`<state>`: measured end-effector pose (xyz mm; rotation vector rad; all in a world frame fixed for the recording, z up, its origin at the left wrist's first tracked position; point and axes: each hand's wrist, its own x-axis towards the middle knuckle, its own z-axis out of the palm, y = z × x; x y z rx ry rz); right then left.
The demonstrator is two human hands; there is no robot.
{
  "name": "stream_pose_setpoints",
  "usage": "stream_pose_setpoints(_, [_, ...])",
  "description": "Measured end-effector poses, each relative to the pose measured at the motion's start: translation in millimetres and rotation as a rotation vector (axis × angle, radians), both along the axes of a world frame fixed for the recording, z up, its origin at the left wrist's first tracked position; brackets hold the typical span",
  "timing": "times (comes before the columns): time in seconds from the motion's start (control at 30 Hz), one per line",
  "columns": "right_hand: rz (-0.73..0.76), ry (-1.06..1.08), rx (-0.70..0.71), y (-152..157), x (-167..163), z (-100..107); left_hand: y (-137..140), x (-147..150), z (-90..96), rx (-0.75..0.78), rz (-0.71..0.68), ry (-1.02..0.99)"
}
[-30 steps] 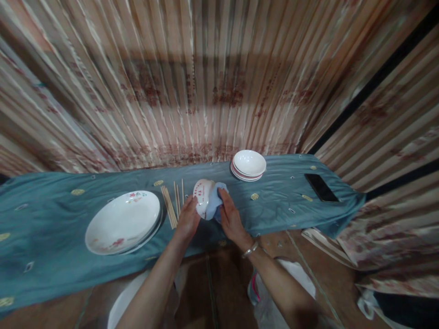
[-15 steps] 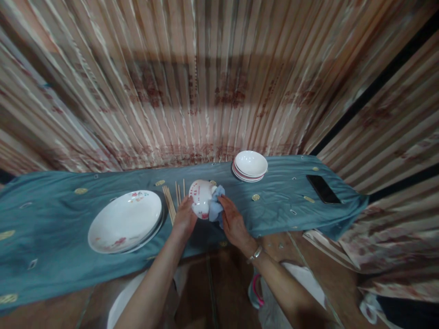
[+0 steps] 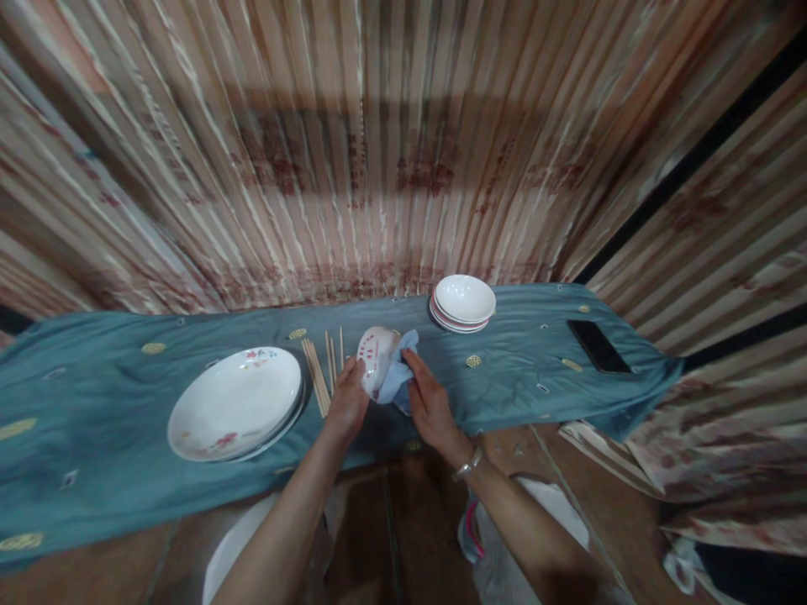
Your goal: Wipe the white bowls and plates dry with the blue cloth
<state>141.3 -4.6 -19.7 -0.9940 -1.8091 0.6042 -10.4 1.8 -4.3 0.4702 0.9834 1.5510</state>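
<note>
Over the front of the cloth-covered table, my left hand [image 3: 349,398] grips a white bowl [image 3: 373,357] with red markings, tilted so its outside faces me. My right hand [image 3: 431,405] is closed on a light blue cloth [image 3: 396,376], which lies against the bowl's right side and hides part of it. Several wooden chopsticks [image 3: 317,378] rest on the table just left of the bowl. Farther left sit stacked large white plates [image 3: 236,407] with floral prints. Behind and right of my hands stands a stack of white bowls [image 3: 465,299].
A black phone [image 3: 598,346] lies at the right end of the table [image 3: 517,370], which has a teal patterned cover. Pleated curtains [image 3: 403,151] hang behind it and on the right. Below is a brown tiled floor [image 3: 371,529].
The bowl has turned in my hands, and the cloth now covers more of its right side. Both hands remain close together around it. The view has shifted slightly.
</note>
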Motion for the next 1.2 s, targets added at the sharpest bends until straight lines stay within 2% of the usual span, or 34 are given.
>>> stream_pose_setpoints(0.2, [0.053,-0.03,0.038,-8,3,4,3,-1,-1.8,0.028,0.034,-0.026])
stream_pose_setpoints(0.47, [0.024,-0.13,0.068,-8,17,-6,6,-2,2.4,0.056,0.023,-0.003])
stream_pose_setpoints(0.73, [0.056,-0.128,0.12,-15,11,-5,6,3,1.3,0.059,0.032,0.026])
stream_pose_setpoints(0.97, [-0.003,-0.208,0.222,1,3,-12,1,9,3.4,0.107,0.023,0.061])
stream_pose_setpoints(1.2, [-0.059,-0.272,0.211,11,7,-25,3,11,5.6,0.08,0.055,0.011])
